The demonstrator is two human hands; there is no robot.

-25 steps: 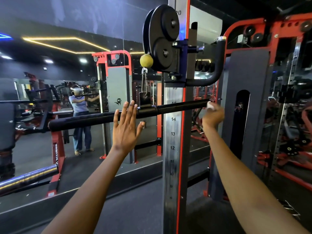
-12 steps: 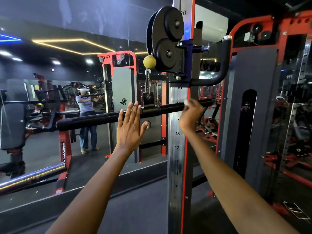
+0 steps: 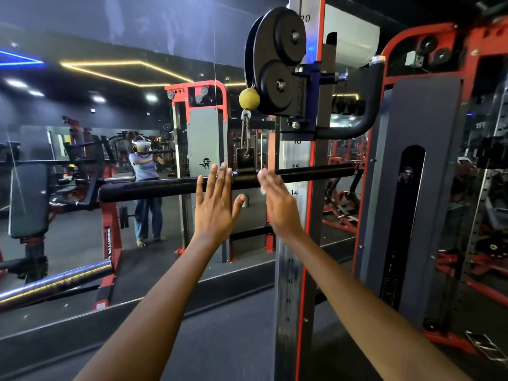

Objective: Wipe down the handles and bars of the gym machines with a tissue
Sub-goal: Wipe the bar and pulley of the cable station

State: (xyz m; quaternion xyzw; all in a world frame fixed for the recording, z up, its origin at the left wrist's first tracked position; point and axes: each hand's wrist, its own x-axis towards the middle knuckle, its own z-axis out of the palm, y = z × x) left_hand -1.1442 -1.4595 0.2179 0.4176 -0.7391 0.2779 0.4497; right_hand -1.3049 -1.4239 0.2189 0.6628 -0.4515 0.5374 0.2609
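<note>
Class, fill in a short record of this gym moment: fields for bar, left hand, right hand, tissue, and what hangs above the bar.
bar: black cable bar, horizontal, hung from a clip
left hand: left hand flat, fingers straight against the bar
right hand: right hand on the bar, blurred
tissue: white tissue under the right hand
above: yellow ball beside black pulleys

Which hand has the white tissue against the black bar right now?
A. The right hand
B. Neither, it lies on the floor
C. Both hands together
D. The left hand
A. White tissue peeks out under the right hand where it meets the black bar, while the left hand rests open with straight fingers against the bar and holds nothing.
</note>
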